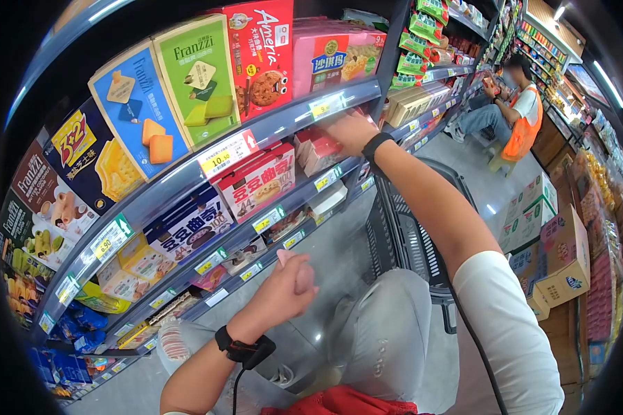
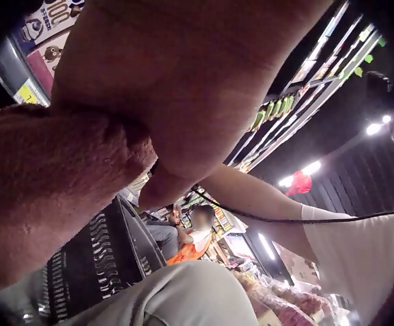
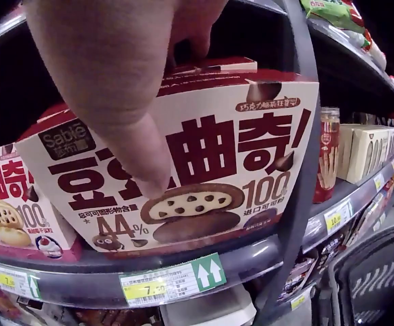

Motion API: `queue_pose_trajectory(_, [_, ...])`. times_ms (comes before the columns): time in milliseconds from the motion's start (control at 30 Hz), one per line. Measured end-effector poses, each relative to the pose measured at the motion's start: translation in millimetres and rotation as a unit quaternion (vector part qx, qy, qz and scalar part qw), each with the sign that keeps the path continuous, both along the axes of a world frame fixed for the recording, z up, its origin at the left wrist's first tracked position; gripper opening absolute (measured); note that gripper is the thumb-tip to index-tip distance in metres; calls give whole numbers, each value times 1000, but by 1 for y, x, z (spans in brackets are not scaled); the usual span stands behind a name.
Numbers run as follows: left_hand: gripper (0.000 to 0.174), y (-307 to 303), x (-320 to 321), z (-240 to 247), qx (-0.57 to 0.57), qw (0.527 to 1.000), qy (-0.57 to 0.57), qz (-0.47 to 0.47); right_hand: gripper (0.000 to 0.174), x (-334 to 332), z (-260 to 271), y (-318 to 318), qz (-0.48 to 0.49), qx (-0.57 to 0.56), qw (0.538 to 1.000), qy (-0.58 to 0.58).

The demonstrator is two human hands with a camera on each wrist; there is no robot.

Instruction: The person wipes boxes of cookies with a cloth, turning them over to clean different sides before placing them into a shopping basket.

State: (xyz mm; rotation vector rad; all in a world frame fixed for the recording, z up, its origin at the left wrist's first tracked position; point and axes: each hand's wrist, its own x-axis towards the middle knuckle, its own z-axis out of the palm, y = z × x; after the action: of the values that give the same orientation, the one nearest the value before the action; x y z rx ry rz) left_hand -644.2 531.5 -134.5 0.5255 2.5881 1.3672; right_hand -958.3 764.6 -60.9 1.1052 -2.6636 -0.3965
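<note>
My right hand (image 1: 353, 131) reaches under the price rail to a red and white cookie box (image 3: 217, 156) on the shelf. In the right wrist view, the thumb (image 3: 146, 156) presses on the box's front and the other fingers go over its top, partly hidden behind it. The box stands upright, right behind the rail. My left hand (image 1: 284, 290) hangs in front of the lower shelves, fingers loosely curled, with a pale pinkish tip showing at its top. The left wrist view shows its palm and fingers close up and no item in them.
Another cookie box (image 1: 259, 181) and a dark blue one (image 1: 190, 225) stand left of my right hand. Larger biscuit boxes (image 1: 197, 76) fill the shelf above. A black shopping basket (image 1: 412, 228) sits by my knee. A seated person (image 1: 522, 114) and cartons (image 1: 561, 256) are at the right.
</note>
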Motion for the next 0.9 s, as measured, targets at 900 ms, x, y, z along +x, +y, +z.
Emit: queue_pose_trajectory(900, [60, 8, -7, -5, -27, 996, -69, 53, 65, -75, -43, -27, -44, -41, 998, 18])
